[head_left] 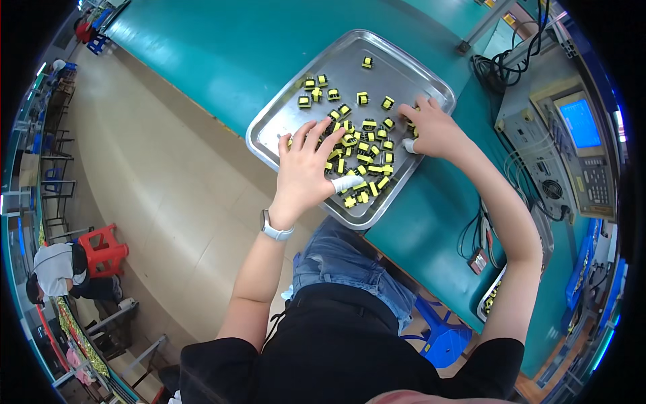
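Note:
Many small yellow-and-black transformers (363, 149) lie loose in a shallow metal tray (276, 111), most of them heaped in its nearer half. Over the left side of the heap, my left hand (304, 175) is open with spread fingers, its fingertips down among the pieces. Its thumb wears a white cover and reaches across the near pieces. My right hand (436, 128) is at the tray's right rim, fingers curved and apart from the white-covered thumb. A yellow piece shows in the gap, partly hidden by the fingers; no firm grip on it is visible.
The tray sits on a green-topped bench (215, 60), reaching over its edge. To the right stand a bench instrument (579, 128) with a blue screen, black cables (501, 71) and a second small tray (490, 303). A blue stool (444, 337) is below; a seated person (57, 262) is far left.

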`<state>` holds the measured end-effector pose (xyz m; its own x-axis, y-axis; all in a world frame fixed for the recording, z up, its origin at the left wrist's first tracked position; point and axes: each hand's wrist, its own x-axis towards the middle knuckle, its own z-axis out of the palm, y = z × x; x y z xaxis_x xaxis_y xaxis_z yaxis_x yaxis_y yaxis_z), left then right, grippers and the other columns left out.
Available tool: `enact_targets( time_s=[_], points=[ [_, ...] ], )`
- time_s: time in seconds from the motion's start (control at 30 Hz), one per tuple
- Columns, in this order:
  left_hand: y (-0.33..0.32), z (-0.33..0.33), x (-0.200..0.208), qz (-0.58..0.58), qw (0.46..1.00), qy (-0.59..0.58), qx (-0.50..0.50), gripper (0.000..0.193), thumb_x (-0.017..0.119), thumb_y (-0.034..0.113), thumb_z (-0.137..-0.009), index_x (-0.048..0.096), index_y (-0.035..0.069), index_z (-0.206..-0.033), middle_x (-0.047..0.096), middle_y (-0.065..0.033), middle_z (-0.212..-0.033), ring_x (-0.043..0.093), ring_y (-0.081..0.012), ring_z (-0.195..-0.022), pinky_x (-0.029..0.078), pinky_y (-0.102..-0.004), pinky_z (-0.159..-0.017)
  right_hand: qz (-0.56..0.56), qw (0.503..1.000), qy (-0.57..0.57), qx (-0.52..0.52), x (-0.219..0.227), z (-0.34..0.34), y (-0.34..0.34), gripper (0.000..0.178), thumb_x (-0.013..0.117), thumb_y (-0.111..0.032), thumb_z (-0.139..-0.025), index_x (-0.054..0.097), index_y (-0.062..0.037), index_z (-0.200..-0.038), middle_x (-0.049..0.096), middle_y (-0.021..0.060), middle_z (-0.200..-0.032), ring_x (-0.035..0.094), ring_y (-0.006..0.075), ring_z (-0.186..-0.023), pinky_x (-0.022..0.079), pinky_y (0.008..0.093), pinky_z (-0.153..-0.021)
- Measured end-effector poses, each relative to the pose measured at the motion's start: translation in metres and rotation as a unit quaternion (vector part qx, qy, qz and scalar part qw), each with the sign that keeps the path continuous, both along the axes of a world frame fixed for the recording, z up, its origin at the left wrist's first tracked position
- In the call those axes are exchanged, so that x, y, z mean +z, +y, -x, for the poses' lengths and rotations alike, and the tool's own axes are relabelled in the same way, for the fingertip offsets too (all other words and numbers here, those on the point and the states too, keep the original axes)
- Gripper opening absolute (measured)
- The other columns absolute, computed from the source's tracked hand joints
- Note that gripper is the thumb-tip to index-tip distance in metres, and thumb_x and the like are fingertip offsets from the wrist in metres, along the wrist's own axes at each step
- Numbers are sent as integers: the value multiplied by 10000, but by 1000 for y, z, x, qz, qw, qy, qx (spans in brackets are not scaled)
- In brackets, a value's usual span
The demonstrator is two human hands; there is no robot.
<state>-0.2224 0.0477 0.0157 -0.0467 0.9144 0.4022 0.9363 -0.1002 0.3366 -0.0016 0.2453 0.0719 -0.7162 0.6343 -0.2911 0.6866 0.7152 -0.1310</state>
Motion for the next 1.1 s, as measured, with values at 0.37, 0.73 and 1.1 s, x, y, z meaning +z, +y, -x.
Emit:
enact_targets(
  time_s=[0.37,0.73,1.1],
  points=[
    [-2,-1,-4,1,1000,-1,5,879,772,717,-748,610,187,-1430,524,-79,-1519,470,-302,-1401,295,-580,-1109,-50,972,189,-127,-12,-60,-47,470,700,-51,-850,533,-108,-1285,524,142,-1233,533,371,-1211,503,454,-969],
    [-4,2,-4,3,1000,22,14,881,786,698,-744,611,168,-1426,525,-81,-1514,471,-306,-1398,290,-582,-1120,-72,963,133,-222,9,-95,-68,499,704,-119,-926,508,-107,-1385,544,165,-1317,517,394,-1255,492,481,-1010],
    [-2,-4,0,3,1000,-4,9,780,814,549,-777,612,162,-1422,541,-97,-1492,465,-317,-1399,307,-596,-1112,-46,975,200,83,-13,-13,-117,1101,924,-430,-698,361,-193,-1613,261,214,-1660,225,491,-1538,272,599,-1230]
  ],
)
